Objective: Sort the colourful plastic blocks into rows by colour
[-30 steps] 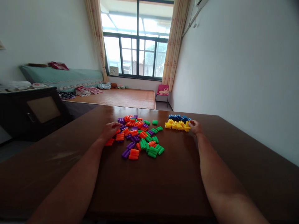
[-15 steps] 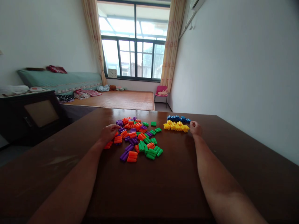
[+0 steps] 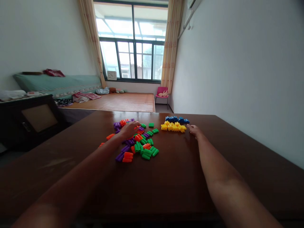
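Several orange, purple and green ribbed plastic pieces lie loosely mixed on the brown table, among them a green piece (image 3: 146, 156), an orange piece (image 3: 127, 157) and a purple piece (image 3: 119, 156). My left hand (image 3: 130, 129) reaches over the far part of this pile, fingers extended and apart, hiding some pieces beneath it. To the right, a cluster of yellow pieces (image 3: 174, 126) lies in front of a row of blue pieces (image 3: 177, 119). Beside their right end rests my right hand (image 3: 194, 129); its fingers are small in view, and whether they hold anything is unclear.
The brown table (image 3: 166, 183) stretches across the foreground. Beyond it stand a bed (image 3: 123, 101) with cloths on it and a pink chair (image 3: 162, 91). A dark cabinet (image 3: 35, 117) is at the left, and a white wall rises on the right.
My left hand has moved right and away from me, from the pile's left edge to over its far part. My right hand's fingers look a little less curled. The whole view has shifted slightly.
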### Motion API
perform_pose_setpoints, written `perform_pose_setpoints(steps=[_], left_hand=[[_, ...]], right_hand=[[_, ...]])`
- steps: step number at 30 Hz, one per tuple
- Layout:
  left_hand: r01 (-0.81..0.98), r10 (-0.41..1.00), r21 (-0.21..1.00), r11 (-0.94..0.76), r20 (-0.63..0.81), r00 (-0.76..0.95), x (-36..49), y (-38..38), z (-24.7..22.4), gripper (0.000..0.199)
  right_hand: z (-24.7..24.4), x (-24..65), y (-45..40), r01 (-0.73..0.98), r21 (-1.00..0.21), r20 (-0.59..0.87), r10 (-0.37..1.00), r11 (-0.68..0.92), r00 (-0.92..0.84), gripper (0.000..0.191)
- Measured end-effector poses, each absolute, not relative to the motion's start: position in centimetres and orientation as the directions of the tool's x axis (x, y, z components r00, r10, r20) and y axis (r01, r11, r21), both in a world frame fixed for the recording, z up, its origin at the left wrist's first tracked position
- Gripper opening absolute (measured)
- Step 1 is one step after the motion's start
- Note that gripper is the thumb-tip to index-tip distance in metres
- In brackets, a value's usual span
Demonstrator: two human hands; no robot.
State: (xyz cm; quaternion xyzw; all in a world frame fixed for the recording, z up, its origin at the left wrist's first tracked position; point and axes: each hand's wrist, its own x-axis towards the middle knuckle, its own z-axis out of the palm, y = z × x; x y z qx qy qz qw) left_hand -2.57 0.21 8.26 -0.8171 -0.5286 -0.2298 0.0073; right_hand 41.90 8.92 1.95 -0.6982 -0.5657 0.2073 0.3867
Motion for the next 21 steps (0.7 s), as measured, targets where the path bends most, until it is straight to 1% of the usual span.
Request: perform_pose_setpoints(steps=[2,5,6,8,11,14,18,21], left_hand=[[0.857,0.866,0.228,-0.463,0.324,0.382,0.7,1.5,8.5,0.038],[0.849,0.882,0.259,-0.461,0.235,0.408,5.4,4.0,8.5,0.055],[0.852,0.888,0.258,-0.456,0.202,0.414,6.7,5.0,8.3,0.062],[0.868,0.899,0.234,-0.438,0.116,0.422,8.8,7.0,8.0,0.078],[0.884,0.898,0.190,-0.428,-0.015,0.439,10.9,9.6,7.4,0.098],[0.879,0.884,0.198,-0.434,-0.092,0.458,11.9,11.5,6.9,0.109],[0.861,0.862,0.237,-0.451,-0.137,0.489,12.4,12.7,6.4,0.115],[0.856,0.854,0.222,-0.467,-0.139,0.502,12.8,12.9,6.2,0.113]], right_hand=[[2.1,42.3,8.8,0.616,-0.785,0.094,0.969,-0.070,0.230,0.066],[1.9,42.7,8.9,0.627,-0.778,0.017,0.997,-0.031,0.071,0.101],[1.8,42.7,9.0,0.640,-0.768,0.006,1.000,-0.006,0.017,0.109],[1.6,42.5,9.3,0.679,-0.733,0.011,0.999,0.041,-0.048,0.116],[1.5,42.1,9.8,0.744,-0.656,0.067,0.992,0.124,-0.107,0.112],[1.4,41.7,10.3,0.779,-0.591,0.134,0.978,0.210,-0.161,0.104],[1.5,41.5,10.5,0.798,-0.559,0.148,0.974,0.226,-0.173,0.097],[1.5,41.3,10.4,0.811,-0.551,0.162,0.978,0.198,-0.128,0.091]])
